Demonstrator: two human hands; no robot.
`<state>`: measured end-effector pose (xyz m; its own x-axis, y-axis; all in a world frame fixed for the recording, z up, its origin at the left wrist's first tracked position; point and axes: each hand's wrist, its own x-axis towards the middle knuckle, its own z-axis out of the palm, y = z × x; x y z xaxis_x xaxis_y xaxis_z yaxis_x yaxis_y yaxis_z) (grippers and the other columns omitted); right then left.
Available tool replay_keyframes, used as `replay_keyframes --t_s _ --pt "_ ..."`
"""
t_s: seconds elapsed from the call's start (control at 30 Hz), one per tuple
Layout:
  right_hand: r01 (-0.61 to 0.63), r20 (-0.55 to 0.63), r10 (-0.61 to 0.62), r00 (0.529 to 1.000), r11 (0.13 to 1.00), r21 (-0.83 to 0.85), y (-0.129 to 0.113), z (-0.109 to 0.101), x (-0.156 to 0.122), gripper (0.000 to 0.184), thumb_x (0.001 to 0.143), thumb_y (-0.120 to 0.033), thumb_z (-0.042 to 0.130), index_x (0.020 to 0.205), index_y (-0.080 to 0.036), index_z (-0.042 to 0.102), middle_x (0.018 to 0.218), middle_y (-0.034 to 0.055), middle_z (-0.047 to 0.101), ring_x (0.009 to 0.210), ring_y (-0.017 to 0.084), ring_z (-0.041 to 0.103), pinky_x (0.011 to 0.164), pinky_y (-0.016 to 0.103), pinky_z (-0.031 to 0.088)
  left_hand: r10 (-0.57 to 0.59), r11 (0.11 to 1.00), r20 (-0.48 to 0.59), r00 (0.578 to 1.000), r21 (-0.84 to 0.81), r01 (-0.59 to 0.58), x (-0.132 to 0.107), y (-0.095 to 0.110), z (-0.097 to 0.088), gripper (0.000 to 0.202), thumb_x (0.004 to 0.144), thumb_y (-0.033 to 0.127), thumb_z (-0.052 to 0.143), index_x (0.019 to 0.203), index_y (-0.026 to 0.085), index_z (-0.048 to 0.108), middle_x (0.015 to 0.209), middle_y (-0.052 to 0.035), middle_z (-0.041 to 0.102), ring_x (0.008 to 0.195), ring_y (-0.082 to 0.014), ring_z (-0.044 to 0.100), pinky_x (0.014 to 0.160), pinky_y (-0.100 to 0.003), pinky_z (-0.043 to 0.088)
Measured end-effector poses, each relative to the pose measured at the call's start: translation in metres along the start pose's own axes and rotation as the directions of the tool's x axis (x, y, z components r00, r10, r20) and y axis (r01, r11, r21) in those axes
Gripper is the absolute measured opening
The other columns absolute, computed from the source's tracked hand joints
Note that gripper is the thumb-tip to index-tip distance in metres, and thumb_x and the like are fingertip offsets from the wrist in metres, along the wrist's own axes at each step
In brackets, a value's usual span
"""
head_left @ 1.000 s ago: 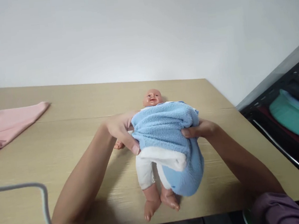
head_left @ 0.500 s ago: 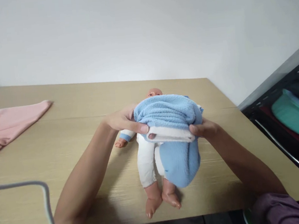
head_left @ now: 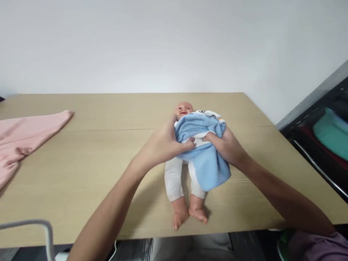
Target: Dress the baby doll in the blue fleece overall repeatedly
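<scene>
A baby doll (head_left: 179, 183) in white leggings lies on its back on the wooden table (head_left: 88, 171), head toward the wall, bare feet toward me. A light blue fleece garment (head_left: 206, 160) is bunched over its chest and hangs down beside its right-hand leg. My left hand (head_left: 166, 143) grips the garment's white hem at the doll's chest, fingers closed. My right hand (head_left: 224, 144) pinches the same bunched garment from the other side.
A pink cloth (head_left: 12, 142) lies spread at the table's left end. A white cable (head_left: 46, 241) loops at the lower left. A dark shelf (head_left: 340, 131) on the right holds a teal folded item (head_left: 344, 138). A white wall stands behind the table.
Both hands have pushed the blue garment up the doll's body toward its chest, and it is more tightly bunched. The doll's face shows again. The view has pulled back.
</scene>
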<state>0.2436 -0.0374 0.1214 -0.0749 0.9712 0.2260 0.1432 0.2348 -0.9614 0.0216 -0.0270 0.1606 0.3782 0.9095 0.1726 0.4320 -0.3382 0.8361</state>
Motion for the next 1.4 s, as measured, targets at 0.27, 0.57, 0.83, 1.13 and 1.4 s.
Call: replay_keyframes --t_s 0.27,0.57,0.83,1.13,1.4 --pt "-0.075 0.157 0.138 0.978 0.932 -0.353 -0.011 0.009 -0.063 0.062 0.088 -0.033 0.075 0.149 -0.021 0.065 0.137 0.0120 0.079 0.132 0.035 0.072 0.123 0.057 0.051 -0.181 0.979 -0.065 0.981 0.082 0.186 -0.092 -0.002 0.047 0.023 0.106 0.045 0.051 0.117 0.025 0.052 0.098 -0.0085 0.075 0.091 -0.0341 0.072 0.079 -0.040 0.049" --pt "-0.034 0.399 0.224 0.889 0.901 -0.432 -0.001 0.042 -0.112 0.043 0.092 -0.030 0.077 0.134 -0.024 0.070 0.126 0.0094 0.082 0.112 0.030 0.077 0.097 0.040 0.059 -0.448 0.894 0.004 0.894 -0.010 0.448 -0.173 -0.039 0.071 0.026 0.109 0.051 0.039 0.117 0.027 0.044 0.104 -0.0111 0.078 0.096 -0.0375 0.074 0.085 -0.042 0.048" --pt "-0.081 0.390 0.398 0.830 0.779 -0.622 0.008 0.045 -0.124 0.057 0.094 -0.039 0.074 0.147 -0.022 0.064 0.138 0.0177 0.074 0.126 0.038 0.067 0.101 0.044 0.052 -0.500 0.865 0.100 0.860 0.013 0.501 -0.185 -0.051 0.070 0.028 0.108 0.054 0.038 0.117 0.028 0.042 0.109 -0.0114 0.078 0.102 -0.0382 0.075 0.087 -0.043 0.048" --pt "-0.025 0.419 0.353 0.837 0.788 -0.616 0.007 0.048 -0.126 0.049 0.088 -0.027 0.073 0.136 -0.024 0.061 0.134 0.0122 0.075 0.122 0.033 0.070 0.103 0.045 0.053 -0.527 0.849 0.092 0.845 0.088 0.521 -0.188 -0.054 0.076 0.028 0.106 0.052 0.037 0.117 0.027 0.042 0.106 -0.0147 0.079 0.099 -0.0413 0.076 0.084 -0.044 0.049" --pt "0.032 0.361 0.239 0.901 0.795 -0.606 0.030 0.044 -0.123 0.046 0.092 -0.031 0.074 0.136 -0.022 0.065 0.137 0.0146 0.076 0.124 0.035 0.073 0.105 0.049 0.057 -0.486 0.874 0.044 0.873 0.027 0.485 -0.176 -0.061 0.080 0.026 0.105 0.049 0.042 0.119 0.027 0.045 0.105 -0.0126 0.080 0.101 -0.0405 0.076 0.087 -0.045 0.050"
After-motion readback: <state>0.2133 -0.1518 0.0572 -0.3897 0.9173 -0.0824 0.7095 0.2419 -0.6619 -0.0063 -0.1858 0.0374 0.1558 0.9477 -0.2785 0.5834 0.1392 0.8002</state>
